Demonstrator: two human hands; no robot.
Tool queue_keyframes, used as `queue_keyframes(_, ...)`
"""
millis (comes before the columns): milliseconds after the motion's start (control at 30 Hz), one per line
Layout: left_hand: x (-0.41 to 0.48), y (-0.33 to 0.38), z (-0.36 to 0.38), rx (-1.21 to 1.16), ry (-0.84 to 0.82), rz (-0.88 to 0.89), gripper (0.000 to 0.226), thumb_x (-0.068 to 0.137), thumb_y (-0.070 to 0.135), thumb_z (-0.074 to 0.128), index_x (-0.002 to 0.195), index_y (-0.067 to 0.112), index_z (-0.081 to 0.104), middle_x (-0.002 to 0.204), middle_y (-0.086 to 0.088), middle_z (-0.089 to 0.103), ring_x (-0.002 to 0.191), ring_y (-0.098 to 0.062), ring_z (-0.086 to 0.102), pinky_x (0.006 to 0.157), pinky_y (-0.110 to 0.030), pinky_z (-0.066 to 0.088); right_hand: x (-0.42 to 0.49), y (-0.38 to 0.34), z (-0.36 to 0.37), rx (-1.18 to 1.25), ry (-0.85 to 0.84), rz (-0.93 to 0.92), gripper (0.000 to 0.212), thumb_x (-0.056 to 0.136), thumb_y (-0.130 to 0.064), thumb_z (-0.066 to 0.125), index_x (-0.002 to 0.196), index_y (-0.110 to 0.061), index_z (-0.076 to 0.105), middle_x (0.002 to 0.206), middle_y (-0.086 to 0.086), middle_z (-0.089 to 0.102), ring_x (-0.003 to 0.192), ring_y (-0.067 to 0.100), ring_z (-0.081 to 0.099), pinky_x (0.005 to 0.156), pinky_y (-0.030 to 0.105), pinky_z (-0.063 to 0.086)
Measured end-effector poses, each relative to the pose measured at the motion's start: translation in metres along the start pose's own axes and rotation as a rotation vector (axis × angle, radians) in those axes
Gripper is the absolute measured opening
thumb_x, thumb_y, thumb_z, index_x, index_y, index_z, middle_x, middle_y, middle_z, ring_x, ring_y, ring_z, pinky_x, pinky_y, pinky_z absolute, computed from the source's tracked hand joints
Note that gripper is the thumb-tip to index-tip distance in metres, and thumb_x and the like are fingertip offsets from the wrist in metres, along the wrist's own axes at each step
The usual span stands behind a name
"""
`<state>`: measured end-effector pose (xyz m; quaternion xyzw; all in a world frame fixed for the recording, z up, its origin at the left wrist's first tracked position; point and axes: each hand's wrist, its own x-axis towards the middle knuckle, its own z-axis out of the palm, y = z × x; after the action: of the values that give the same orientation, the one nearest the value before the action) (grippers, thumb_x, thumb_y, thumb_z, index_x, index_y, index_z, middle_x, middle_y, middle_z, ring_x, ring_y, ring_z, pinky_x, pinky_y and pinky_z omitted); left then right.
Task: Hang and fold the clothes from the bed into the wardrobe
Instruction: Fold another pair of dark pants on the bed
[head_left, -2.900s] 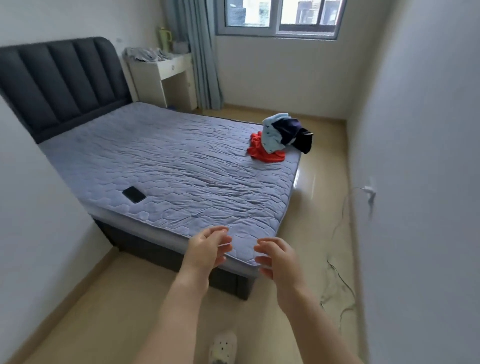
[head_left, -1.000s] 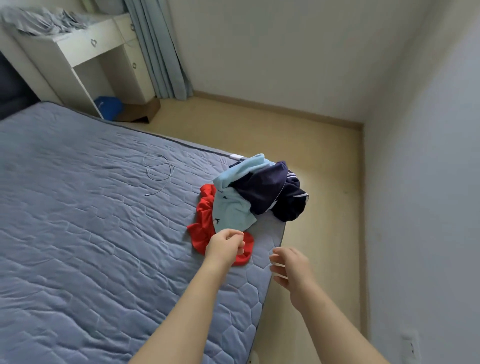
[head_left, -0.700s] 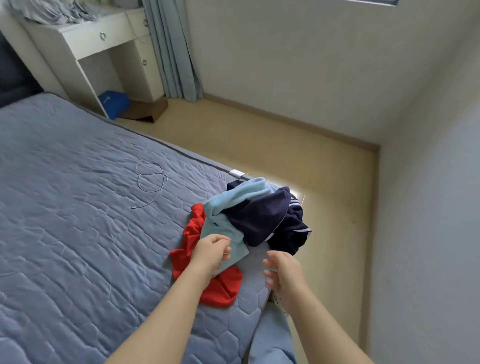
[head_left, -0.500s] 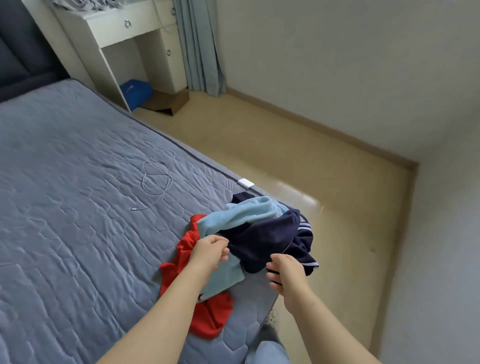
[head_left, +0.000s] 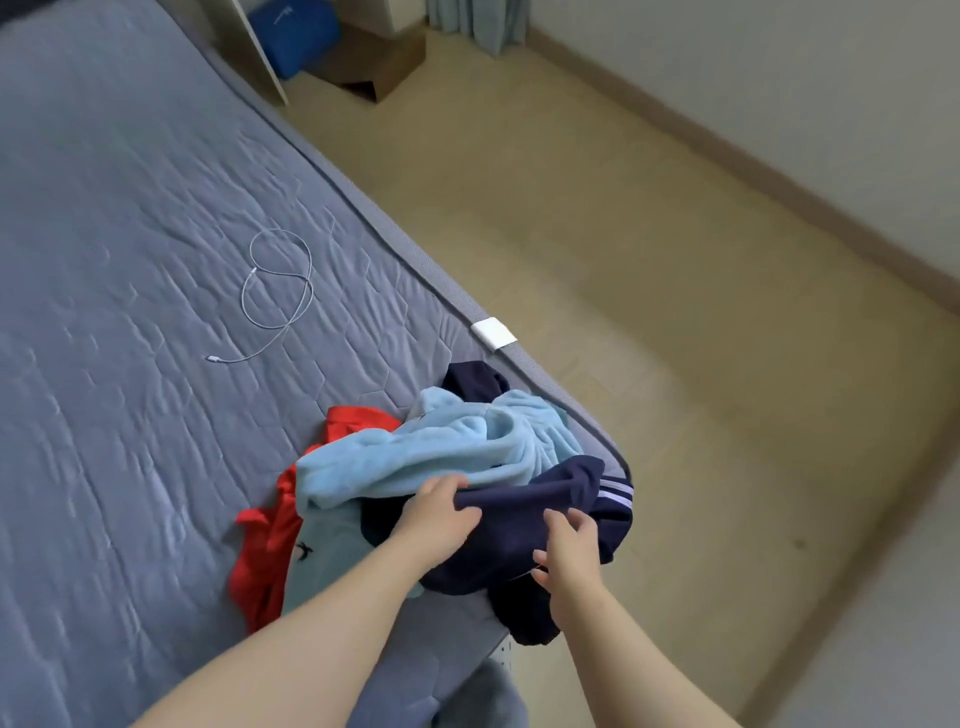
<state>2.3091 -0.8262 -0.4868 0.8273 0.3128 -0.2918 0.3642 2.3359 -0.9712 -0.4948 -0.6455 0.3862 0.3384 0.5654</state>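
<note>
Nearest, both forearms reach in over the near corner of the bed (head_left: 130, 260), where the clothes lie heaped against its floor-side edge. The left hand (head_left: 439, 512) is closed round a fold of the navy garment (head_left: 519, 525), thumb on top and fingers curled beneath. The right hand (head_left: 569, 551) sits just beside it on the same cloth, fingers half bent and spread; whether it has pinched any fabric I cannot tell. The navy piece runs roughly left to right across both hands, one end drooping over the bed's edge, so the lift likely starts from the left hand's hold. Just beyond, the light blue garment (head_left: 447, 452) drapes over it, the red garment (head_left: 265, 540) to its left. Farther up the bed lies a looped cable (head_left: 280, 291).
</note>
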Motion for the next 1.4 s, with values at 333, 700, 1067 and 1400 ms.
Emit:
queue_keyframes(333, 0.063, -0.014, 0.048, 0.613, 0.144, 0.069, 0.053, 0.084, 0.025, 0.056, 0.131, 0.035, 0.035, 0.154, 0.002, 0.006, 0.140, -0.019, 0.010, 0.106, -0.043, 0.023, 0.073, 0.022, -0.005, -0.011, -0.053, 0.149, 0.067, 0.090, -0.044, 0.051, 0.146, -0.039, 0.014, 0.149, -0.006, 0.029, 0.130, 0.026, 0.036, 0.101, 0.044, 0.035)
queue_keyframes(700, 0.030, -0.034, -0.006, -0.223, 0.182, -0.102, 0.018, 0.092, 0.016, 0.048, 0.076, 0.024, 0.043, 0.082, 0.004, 0.055, 0.085, -0.020, 0.050, 0.071, -0.027, 0.035, 0.028, 0.013, 0.018, -0.320, -0.197, -0.079, 0.080, 0.083, 0.005, 0.045, 0.149, -0.028, 0.015, 0.115, 0.007, 0.057, 0.095, 0.021, 0.055, 0.077, 0.026, 0.046)
queue_keyframes(1067, -0.080, -0.032, -0.120, -1.578, 0.225, -0.131, 0.016, 0.095, 0.007, 0.045, 0.084, 0.012, 0.056, 0.058, -0.005, 0.065, 0.053, -0.016, 0.063, 0.050, -0.022, 0.049, -0.080, 0.002, 0.072, -0.408, -0.466, -0.174, 0.061, 0.073, -0.041, 0.064, 0.130, -0.024, 0.051, 0.122, 0.000, 0.061, 0.106, 0.019, 0.060, 0.092, 0.031, 0.049)
queue_keyframes(1400, -0.172, -0.134, -0.180, -1.659, 0.507, -0.151, 0.009, 0.093, 0.008, 0.048, 0.092, 0.012, 0.057, 0.074, -0.009, 0.059, 0.065, -0.022, 0.054, 0.057, -0.026, 0.042, -0.191, 0.035, 0.133, -0.443, -0.335, -0.254, 0.037, 0.094, -0.029, 0.048, 0.068, -0.007, 0.062, 0.065, 0.006, 0.054, 0.071, 0.021, 0.048, 0.066, 0.029, 0.037)
